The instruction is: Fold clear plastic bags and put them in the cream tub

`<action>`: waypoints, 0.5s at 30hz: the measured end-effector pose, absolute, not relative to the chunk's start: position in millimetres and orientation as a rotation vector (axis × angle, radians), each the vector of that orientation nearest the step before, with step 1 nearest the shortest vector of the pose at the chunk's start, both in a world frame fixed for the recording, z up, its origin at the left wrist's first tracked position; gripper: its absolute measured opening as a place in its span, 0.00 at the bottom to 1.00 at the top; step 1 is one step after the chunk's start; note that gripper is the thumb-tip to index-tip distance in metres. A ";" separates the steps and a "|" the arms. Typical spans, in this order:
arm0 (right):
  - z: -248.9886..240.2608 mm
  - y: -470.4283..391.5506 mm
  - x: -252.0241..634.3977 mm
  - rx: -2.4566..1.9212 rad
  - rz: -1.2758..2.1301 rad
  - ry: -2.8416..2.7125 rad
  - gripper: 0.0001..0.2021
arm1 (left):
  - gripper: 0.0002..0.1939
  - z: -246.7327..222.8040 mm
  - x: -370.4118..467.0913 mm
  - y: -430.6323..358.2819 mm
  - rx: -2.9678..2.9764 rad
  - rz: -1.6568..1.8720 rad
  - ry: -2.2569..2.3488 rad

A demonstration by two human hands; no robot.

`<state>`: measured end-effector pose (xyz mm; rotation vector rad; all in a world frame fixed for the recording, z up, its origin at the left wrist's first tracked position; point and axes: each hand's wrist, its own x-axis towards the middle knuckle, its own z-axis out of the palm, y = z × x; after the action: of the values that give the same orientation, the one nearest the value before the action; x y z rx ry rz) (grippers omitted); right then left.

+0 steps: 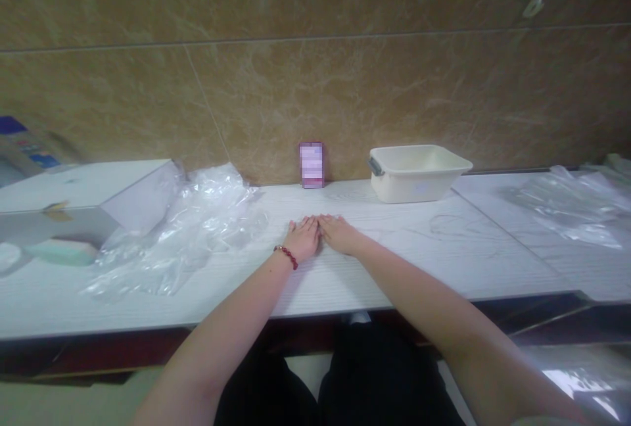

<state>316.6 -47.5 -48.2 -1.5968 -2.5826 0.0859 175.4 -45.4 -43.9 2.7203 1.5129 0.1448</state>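
Note:
Both of my hands rest palm down on the white wood-grain table (pixel 340 288), side by side and touching at the fingertips. My left hand (pixel 302 238), with a red bead bracelet (pixel 288 256) at its wrist, lies flat with fingers stretched forward and holds nothing. Beside it, my right hand (pixel 339 234) is also laid flat, its fingers pointing inward, with nothing held. Straight beyond the hands a phone (pixel 311 165) with a blurred pinkish screen leans upright against the wall. Right of it stands a cream plastic bin (pixel 414 183) with a grey handle; no contents show.
Crumpled clear plastic (pixel 197 222) spreads on the left beside a white box (pixel 83 192). A pale green object (pixel 66 251) lies before the box. More clear plastic bags (pixel 572 202) lie far right. A tiled wall (pixel 345 97) closes off the table's back.

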 end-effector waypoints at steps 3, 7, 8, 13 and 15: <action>-44.4 -50.8 318.4 -1.666 0.148 -2.583 0.25 | 0.25 -43.0 173.3 -47.2 2.666 0.139 1.549; -39.1 -52.9 319.6 -1.742 0.246 -2.566 0.26 | 0.26 -41.2 170.1 -48.3 2.627 0.106 1.575; -38.0 -53.0 319.9 -1.758 0.262 -2.558 0.26 | 0.26 -40.8 168.8 -48.1 2.621 0.091 1.574; -33.0 -52.5 324.1 -1.870 0.329 -2.518 0.29 | 0.27 -35.4 157.0 -45.0 2.589 -0.001 1.547; -30.4 -52.2 327.1 -1.923 0.362 -2.501 0.31 | 0.29 -31.0 150.7 -43.2 2.553 -0.073 1.543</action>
<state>327.1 -52.2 -30.4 -1.9226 -2.5014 0.3624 150.7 -43.2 -31.0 2.5531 1.5432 -0.0731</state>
